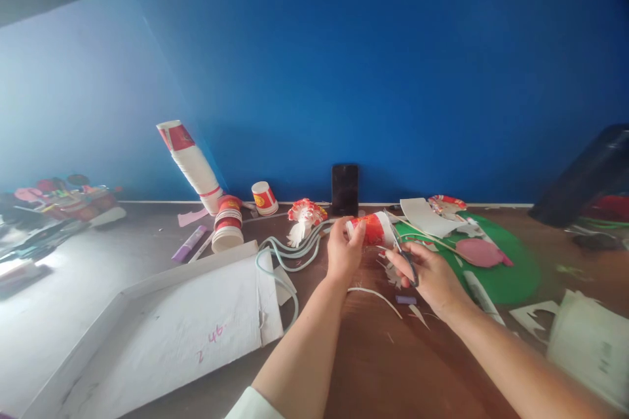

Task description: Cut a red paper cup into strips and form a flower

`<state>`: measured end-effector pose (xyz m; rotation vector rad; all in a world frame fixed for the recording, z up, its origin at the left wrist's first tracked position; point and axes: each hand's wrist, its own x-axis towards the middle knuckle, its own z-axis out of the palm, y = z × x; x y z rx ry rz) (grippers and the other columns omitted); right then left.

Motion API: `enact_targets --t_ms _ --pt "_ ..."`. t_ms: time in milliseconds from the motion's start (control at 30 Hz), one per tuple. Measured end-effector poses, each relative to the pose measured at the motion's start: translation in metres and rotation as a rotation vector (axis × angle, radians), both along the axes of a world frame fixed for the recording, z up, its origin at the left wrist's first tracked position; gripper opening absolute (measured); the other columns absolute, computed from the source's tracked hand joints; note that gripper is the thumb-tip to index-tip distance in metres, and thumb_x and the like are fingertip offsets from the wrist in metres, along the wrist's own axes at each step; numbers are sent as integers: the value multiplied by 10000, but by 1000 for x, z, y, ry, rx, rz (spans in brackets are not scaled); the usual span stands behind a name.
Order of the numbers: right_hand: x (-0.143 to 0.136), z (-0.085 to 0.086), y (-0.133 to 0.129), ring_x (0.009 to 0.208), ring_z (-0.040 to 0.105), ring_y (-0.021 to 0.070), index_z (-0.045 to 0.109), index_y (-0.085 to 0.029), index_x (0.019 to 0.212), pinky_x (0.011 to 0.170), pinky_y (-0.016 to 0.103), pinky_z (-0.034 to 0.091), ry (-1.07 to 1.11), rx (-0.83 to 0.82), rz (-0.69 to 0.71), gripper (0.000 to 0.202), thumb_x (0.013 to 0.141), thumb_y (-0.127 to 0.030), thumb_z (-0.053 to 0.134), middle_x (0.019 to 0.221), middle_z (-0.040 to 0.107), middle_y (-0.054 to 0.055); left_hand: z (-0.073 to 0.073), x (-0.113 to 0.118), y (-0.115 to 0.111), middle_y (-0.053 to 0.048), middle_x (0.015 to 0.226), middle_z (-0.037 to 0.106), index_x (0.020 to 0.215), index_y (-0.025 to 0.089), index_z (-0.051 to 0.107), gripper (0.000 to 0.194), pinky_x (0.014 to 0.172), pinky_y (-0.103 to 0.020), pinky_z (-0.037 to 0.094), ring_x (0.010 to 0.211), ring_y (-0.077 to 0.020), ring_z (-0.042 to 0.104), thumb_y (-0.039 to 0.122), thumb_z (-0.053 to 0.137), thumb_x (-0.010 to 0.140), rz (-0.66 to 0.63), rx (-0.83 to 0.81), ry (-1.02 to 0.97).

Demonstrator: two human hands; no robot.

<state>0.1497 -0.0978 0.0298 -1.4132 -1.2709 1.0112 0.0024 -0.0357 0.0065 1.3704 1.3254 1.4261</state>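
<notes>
— Bare forearms [302, 350] come closest to the camera, with a pale sleeve [253, 404] at the left one. What are the hands on?

— A red and white paper cup [372, 229], tipped on its side above the brown table [383, 366]. The left hand [344, 252] grips it, thumb across the printed wall.

— And the right hand [430, 275]?

— Fingers closed round the dark handle of some scissors [413, 270], blades up by the cup's right-hand end. Whether they touch it, I can't tell.

— What's around that?

— Paper scraps [393, 275] and a small purple piece [405, 300] below; a black phone [344, 188] upright behind, near the blue partition [393, 65]. Left of the cup, a fringed red and white paper piece [305, 215] and loops of pale cord [282, 252].

— Farther out?

— Leftward, a white cardboard tray [157, 340] and a leaning stack of cups [196, 173]; rightward, a green sheet [515, 278] with a pink oval piece [481, 253] over it.
</notes>
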Motion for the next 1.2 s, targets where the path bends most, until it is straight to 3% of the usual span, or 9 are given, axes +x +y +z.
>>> enact_targets --t_ms 500,733,867,967,1067,1200 --pt "-2 0 0 392 462 100 586 -217 703 434 231 360 -18 24 -58 339 687 -533 709 479 528 -58 -3 1 1 -90 1035 658 1158 221 594 472 777 -322 471 857 -201 612 532 592 803 -28 5 -52" --pt "15 -19 16 486 529 126 627 -209 788 476 235 400 191 58 -232 341 654 -493 760 556 580 -33 10 -2 -2 -105 1099 650 1222 203 568 518 790 -299 486 922 -204 622 495 620 797 -83 -57 -188" --pt "20 -20 21 614 612 162 649 -198 951 579 262 469 176 107 -285 438 644 -483 776 694 658 5 12 -4 -3 -105 1122 653 1253 203 558 559 833 -293 477 973 -205 620 481 654 777 -115 -65 -262" --pt "18 -14 20 800 661 212 637 -203 1094 705 301 494 146 104 -274 540 649 -476 775 832 703 32 7 -3 -2 -126 1177 633 1266 187 546 597 866 -305 469 1024 -218 610 470 683 758 -127 -56 -302" --pt "15 -8 17 903 656 236 636 -203 1109 764 311 490 172 101 -238 547 651 -469 772 910 713 44 2 -2 1 -131 1149 645 1214 174 574 589 867 -316 474 1035 -234 607 472 715 726 -124 -67 -345" --pt "14 -9 15 818 655 214 640 -207 1090 727 294 489 197 95 -183 514 656 -444 777 824 706 35 -3 0 4 -109 1035 670 1090 174 627 494 753 -307 511 889 -209 635 515 687 738 -204 -70 -492"
